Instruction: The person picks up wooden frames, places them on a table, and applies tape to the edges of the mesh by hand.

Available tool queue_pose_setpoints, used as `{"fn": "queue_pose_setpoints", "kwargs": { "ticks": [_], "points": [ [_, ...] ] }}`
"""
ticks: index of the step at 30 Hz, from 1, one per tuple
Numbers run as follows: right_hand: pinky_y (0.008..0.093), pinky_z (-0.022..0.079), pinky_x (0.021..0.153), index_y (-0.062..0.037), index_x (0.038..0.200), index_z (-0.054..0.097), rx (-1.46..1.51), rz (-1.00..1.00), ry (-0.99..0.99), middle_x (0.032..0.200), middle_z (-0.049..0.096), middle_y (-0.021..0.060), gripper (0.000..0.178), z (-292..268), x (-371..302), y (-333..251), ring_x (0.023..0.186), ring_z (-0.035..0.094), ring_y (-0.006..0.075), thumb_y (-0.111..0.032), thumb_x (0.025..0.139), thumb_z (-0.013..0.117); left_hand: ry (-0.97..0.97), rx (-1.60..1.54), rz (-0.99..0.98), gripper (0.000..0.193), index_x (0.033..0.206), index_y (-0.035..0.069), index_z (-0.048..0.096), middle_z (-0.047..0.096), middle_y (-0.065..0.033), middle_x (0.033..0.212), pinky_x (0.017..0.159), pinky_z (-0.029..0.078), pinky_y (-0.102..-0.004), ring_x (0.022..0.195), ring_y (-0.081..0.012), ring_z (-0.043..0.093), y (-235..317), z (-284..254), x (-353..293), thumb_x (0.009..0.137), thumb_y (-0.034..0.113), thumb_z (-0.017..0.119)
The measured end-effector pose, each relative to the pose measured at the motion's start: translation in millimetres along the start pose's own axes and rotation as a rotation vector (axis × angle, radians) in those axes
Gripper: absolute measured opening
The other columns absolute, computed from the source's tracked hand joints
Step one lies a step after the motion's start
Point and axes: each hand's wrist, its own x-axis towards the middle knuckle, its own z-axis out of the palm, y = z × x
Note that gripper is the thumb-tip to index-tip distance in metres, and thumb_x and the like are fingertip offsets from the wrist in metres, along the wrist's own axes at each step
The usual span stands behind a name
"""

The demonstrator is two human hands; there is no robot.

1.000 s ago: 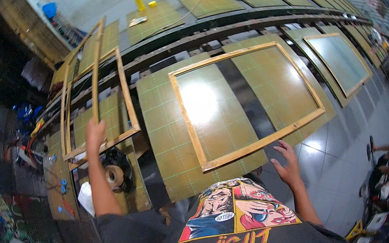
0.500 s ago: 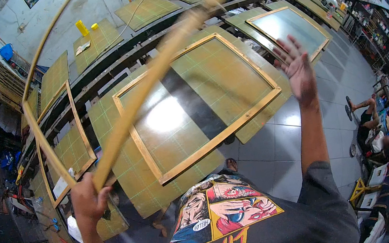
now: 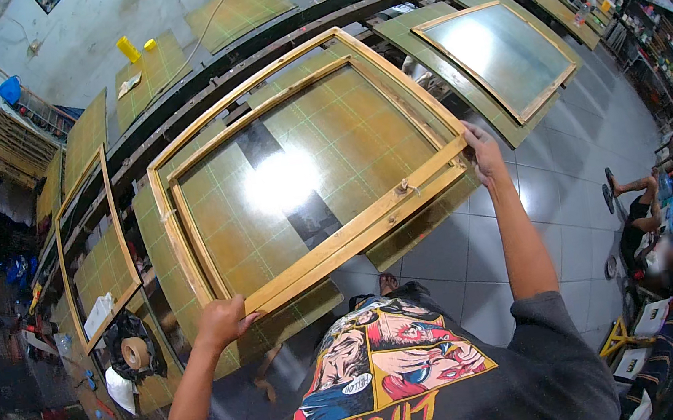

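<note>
I hold a large wooden frame flat over a long green gridded table. My left hand grips its near left corner. My right hand grips its near right corner. Under it lies another wooden frame with a shiny screen that reflects a lamp. Both forearms reach up from the lower edge, above my dark printed shirt.
Another wooden frame lies on the table to the left, one more to the right. A tape roll and rags sit at the lower left. Yellow bottles stand on the far table. A person sits on the tiled floor at right.
The frame, held raised on edge half a second ago, has come down flat over the frame on the table. My right hand, open in the air before, now grips its corner.
</note>
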Motion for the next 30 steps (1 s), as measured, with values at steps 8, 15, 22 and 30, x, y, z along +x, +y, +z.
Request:
{"fn": "queue_pose_setpoints", "kwargs": {
  "ticks": [8, 15, 22, 30],
  "points": [
    [0.0261, 0.046, 0.085, 0.0014, 0.127, 0.052, -0.112, 0.081, 0.037, 0.110, 0.062, 0.0060, 0.039, -32, -2, 48, 0.095, 0.059, 0.0140, -0.016, 0.093, 0.056, 0.030, -0.057, 0.043, 0.041, 0.081, 0.007, 0.051, 0.057, -0.0145, 0.059, 0.054, 0.047, -0.0449, 0.057, -0.0346, 0.060, -1, 27, 14, 0.076, 0.042, 0.071],
    [0.0259, 0.046, 0.085, 0.0034, 0.118, 0.060, -0.429, -0.025, 0.167, 0.107, 0.065, 0.0074, 0.034, -24, -13, 50, 0.095, 0.060, 0.0142, -0.014, 0.090, 0.063, 0.052, -0.137, 0.038, 0.039, 0.081, 0.006, 0.054, 0.059, -0.0139, 0.069, 0.060, 0.048, -0.0432, 0.066, -0.0328, 0.061, -2, 43, 14, 0.075, 0.040, 0.072],
    [0.0281, 0.046, 0.084, 0.0045, 0.113, 0.063, -0.630, -0.085, 0.260, 0.103, 0.067, 0.0110, 0.031, -16, -28, 44, 0.093, 0.061, 0.0164, -0.014, 0.088, 0.063, 0.231, -0.201, 0.045, 0.037, 0.088, 0.007, 0.060, 0.057, -0.0110, 0.079, 0.066, 0.047, -0.0399, 0.077, -0.0294, 0.058, 1, 37, 10, 0.072, 0.038, 0.074],
    [0.0313, 0.045, 0.089, 0.0043, 0.114, 0.063, -0.756, -0.121, 0.298, 0.108, 0.066, 0.0136, 0.033, -21, -25, 51, 0.098, 0.061, 0.0199, -0.015, 0.088, 0.062, 0.264, -0.252, -0.037, 0.039, 0.092, 0.006, 0.064, 0.058, -0.0113, 0.083, 0.067, 0.047, -0.0399, 0.079, -0.0300, 0.058, 10, 41, 3, 0.068, 0.033, 0.078]
  ]
}}
